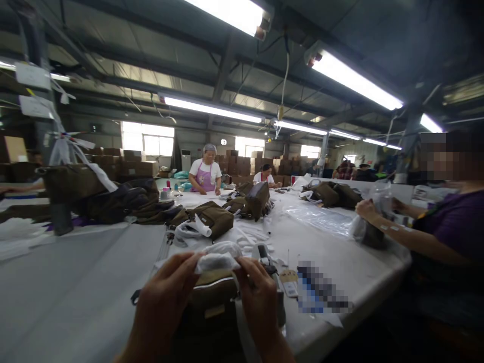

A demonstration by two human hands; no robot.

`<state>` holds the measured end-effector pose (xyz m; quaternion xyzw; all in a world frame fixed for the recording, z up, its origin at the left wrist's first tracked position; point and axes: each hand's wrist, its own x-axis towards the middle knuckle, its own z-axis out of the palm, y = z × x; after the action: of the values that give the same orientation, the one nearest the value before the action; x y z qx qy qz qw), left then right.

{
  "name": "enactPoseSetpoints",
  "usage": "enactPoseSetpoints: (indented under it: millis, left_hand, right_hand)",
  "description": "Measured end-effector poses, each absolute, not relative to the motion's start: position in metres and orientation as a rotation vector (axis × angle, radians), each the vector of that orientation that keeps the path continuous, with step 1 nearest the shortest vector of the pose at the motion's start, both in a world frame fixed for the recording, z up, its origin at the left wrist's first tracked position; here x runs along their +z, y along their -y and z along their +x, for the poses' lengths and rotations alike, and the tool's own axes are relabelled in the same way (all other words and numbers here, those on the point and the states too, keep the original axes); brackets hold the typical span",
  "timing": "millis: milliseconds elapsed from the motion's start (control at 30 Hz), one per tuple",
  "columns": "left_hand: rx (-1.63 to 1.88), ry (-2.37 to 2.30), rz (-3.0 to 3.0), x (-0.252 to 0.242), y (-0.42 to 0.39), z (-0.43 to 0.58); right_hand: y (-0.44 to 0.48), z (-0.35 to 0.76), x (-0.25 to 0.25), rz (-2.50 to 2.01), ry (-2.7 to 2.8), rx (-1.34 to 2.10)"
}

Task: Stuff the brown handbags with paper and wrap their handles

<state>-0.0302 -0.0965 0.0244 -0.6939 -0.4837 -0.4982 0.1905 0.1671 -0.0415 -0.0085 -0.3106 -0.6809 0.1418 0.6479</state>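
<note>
A dark olive bag (207, 297) with a light zip line and a small tan label stands upright at the table's front, right before me. Along its top runs a bunched strip of white wrapping paper (217, 261). My left hand (166, 292) pinches this paper at its left end, fingers closed. At the other end my right hand (259, 290) grips it between thumb and fingers. More white material hangs down the bag's right side, partly behind my right hand. What lies beneath the wrapping is hidden.
Olive bags (214, 217) and loose white strips (249, 237) lie farther up the white table (102, 282). A tan tag (289, 282) is right of my bag. At right, a person (454, 217) handles a plastic-covered bag; another in an apron (204, 176) stands across.
</note>
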Motion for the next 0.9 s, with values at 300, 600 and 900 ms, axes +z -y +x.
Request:
enactPoseSetpoints:
  millis: [300,600,900]
  left_hand:
    - [-1.841,2.380,-2.538,0.042,0.135,-0.027]
    - [-1.197,1.419,-2.189,0.057,0.112,-0.013]
    - [-2.265,2.398,-2.540,0.088,0.093,-0.029]
  right_hand:
    - [0.030,0.191,-0.015,-0.403,1.138,1.442]
    - [0.051,0.188,0.006,-0.441,1.477,0.834]
    - [0.029,0.188,-0.002,-0.603,1.784,0.608]
